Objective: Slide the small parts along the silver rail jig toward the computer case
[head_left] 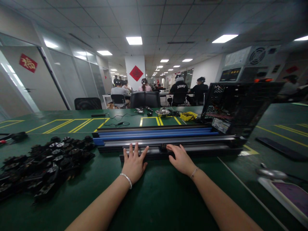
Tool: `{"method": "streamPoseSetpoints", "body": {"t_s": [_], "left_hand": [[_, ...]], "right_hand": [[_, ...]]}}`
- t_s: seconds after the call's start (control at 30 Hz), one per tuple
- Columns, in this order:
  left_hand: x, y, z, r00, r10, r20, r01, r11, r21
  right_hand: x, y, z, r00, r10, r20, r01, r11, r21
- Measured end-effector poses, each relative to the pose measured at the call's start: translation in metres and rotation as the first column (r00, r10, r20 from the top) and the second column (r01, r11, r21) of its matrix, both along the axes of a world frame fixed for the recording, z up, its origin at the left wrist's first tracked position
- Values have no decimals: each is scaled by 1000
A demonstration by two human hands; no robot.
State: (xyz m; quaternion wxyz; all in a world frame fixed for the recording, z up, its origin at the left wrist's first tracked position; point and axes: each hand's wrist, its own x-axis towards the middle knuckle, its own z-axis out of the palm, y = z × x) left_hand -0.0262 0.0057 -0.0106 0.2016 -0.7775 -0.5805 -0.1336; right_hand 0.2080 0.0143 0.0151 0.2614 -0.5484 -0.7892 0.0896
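Observation:
My left hand (134, 163) lies with fingers spread on the near long black rail (149, 154), towards its left end. A small black block (163, 147) sits on that rail between my hands. The fingertips of my right hand (181, 158) touch the block's right side, and its thumb stands apart, lower down. Behind this rail, side by side, run a long silvery bar (183, 140) and a blue rail (154, 132), both lying left to right across the green table (154, 199). What exactly the block is, I cannot make out.
Several black plastic parts are heaped (57, 157) on the left. An open computer case (243, 106) stands at the rails' right end. Further back are a metal bowl (162, 112) and a yellow tray (190, 116). A computer mouse (271, 173) lies at right. People sit beyond the table.

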Motion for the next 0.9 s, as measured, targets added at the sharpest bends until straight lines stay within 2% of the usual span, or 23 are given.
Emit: {"method": "streamPoseSetpoints", "body": {"t_s": [0.23,0.47,0.9], "left_hand": [[5,0,3,998,-54,21,54,999,6],[11,3,-3,963,-247,-107,252,967,34],[14,3,0,946,-293,-137,305,950,73]], "right_hand": [[-4,-2,1,1000,24,14,-24,999,-22],[-9,-2,1,999,44,11,-43,998,-42],[-18,-2,-3,992,105,71,-100,992,-74]]}}
